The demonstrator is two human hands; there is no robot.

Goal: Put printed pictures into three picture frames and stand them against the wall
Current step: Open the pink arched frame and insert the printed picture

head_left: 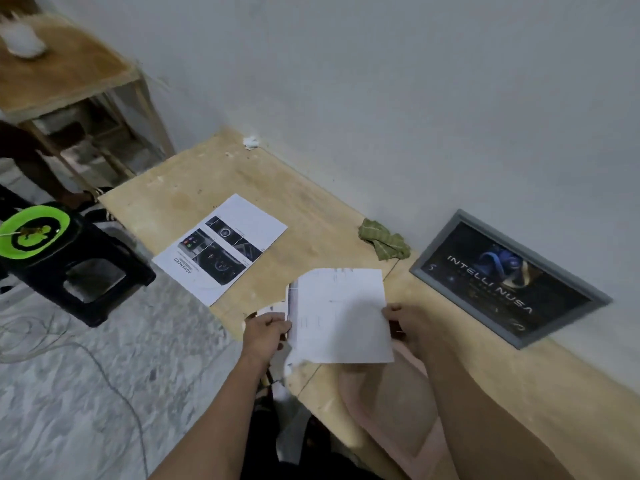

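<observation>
Both hands pinch a white sheet (341, 315) above the table (311, 209): left hand (266, 332) at its left edge, right hand (410, 323) at its right; a filled frame (509, 277) leans on the wall

Illumination dim and flat, cool grey-blue cast; no light source visible; the wall (381, 81) evenly lit without hotspots. Shadows soft and faint; a dark band beneath the side table (65, 74). Sheet of paper (341, 317) held in both hands is the brightest area, near washed out, its faint markings unreadable. Wide-angle distortion bends the plywood bench (277, 202) edge and tilts the scene; corners stretched. Motion blur smears the white object (22, 39) top left; forearms soft at the lower edge. Lettering on the framed picture (509, 278) stays legible; compression softens the floor (86, 375) texture.
</observation>
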